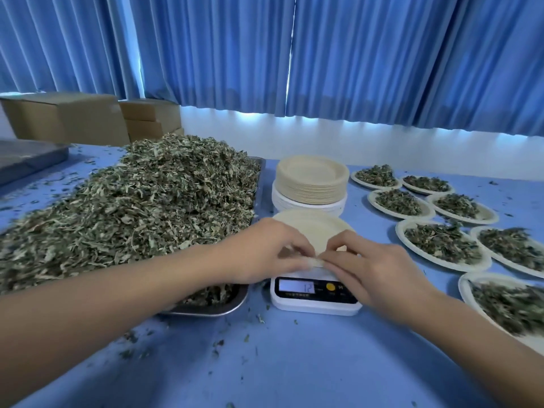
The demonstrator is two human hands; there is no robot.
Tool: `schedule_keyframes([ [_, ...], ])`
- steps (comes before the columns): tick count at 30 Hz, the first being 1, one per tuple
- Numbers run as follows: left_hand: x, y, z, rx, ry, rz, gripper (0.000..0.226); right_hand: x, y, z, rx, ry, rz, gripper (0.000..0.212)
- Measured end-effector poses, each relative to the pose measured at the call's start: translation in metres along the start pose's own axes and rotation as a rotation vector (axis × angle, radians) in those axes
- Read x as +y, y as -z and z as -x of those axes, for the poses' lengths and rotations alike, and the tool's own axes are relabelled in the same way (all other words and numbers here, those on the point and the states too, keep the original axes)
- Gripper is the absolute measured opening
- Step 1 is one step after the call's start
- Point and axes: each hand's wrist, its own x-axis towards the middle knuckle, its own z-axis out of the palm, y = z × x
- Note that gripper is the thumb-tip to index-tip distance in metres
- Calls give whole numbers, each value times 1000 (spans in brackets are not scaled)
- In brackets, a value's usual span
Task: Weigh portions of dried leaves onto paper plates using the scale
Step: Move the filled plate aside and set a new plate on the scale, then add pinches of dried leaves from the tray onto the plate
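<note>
**On the scale point(312, 303), an empty paper plate point(312, 228)**

The left hand point(262, 251) and right hand point(376, 272), fingers curled, both pinch the plate's near rim, fingertips meeting above the display point(295, 285). A heap of dried leaves point(132, 207) fills the metal tray point(206, 310) just left of the scale.

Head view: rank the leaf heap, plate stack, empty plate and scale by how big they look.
1. Leaf heap, by far.
2. Plate stack and empty plate: similar width, the plate partly covered by the left hand and right hand; not ranked.
3. Scale: smallest showing, though largely hidden.
</note>
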Motion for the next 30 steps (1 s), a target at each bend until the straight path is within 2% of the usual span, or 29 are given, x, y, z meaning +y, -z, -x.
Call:
schedule_keyframes([
  [3, -14, 12, -3, 231, 99, -23, 26, 16, -5, -4, 132, -248, -38, 31],
  [4, -21, 17, -5, 283, 181, -87, 26, 27, -8, -7, 155, -371, -60, 33],
  [5, -29, 21, -7, 266, 287, -182, 29, 38, -10, -10, 152, -482, -73, 33],
  [7, -44, 29, -13, 2, 515, -326, 42, 61, -18, -13, 87, -632, -55, 33],
  [9, -53, 37, -22, -258, 623, -258, 53, 79, -26, -15, 4, -686, -8, 35],
  [11, -56, 48, -31, -359, 620, -239, 66, 93, -34, -16, -40, -735, 5, 37],
  [14, -54, 58, -42, -524, 617, -380, 85, 105, -49, -19, -29, -822, -34, 37],
  [16, -53, 58, -46, -556, 645, -437, 93, 106, -60, -20, 11, -864, -123, 36],
  [20, -55, 49, -45, -410, 714, -476, 65, 101, -72, -12, 44, -888, -201, 38],
  [24, -61, 38, -38, -373, 730, -498, 68, 99, -68, -10, 48, -887, -224, 35],
  [30, -54, 48, -33, -328, 724, -466, 25, 90, -65, -8, 32, -857, -209, 47],
])
